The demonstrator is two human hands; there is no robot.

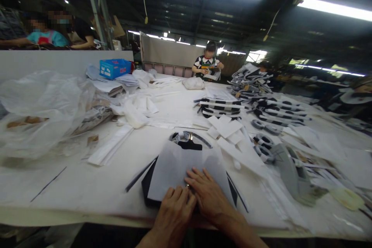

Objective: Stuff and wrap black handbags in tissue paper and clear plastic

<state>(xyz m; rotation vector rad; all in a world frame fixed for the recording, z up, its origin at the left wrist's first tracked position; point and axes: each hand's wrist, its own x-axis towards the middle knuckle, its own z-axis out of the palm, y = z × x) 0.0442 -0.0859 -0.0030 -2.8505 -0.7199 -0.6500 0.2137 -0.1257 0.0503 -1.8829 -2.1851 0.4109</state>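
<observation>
A white sheet point(174, 166) lies over a dark flat piece point(148, 182) in front of me, with dark strips sticking out at both sides. A black binder clip point(190, 145) with a metal lever grips its far edge, and a curved grey handle-like loop point(200, 138) shows behind it. My right hand point(205, 192) rests on the sheet, fingers stretched out. Beside it, my left hand point(176, 206) is closed at the sheet's near edge; what its fingers pinch is hidden. A small metallic bit glints between the two hands, too little seen to name.
Plastic bags point(43, 112) and a blue box point(115, 68) stand at left. Right of me are white pieces point(228, 128), tape rolls point(263, 141), a grey tape dispenser point(290, 170) and black-and-white stacks point(221, 107). A person point(207, 64) works across the table; others sit far left.
</observation>
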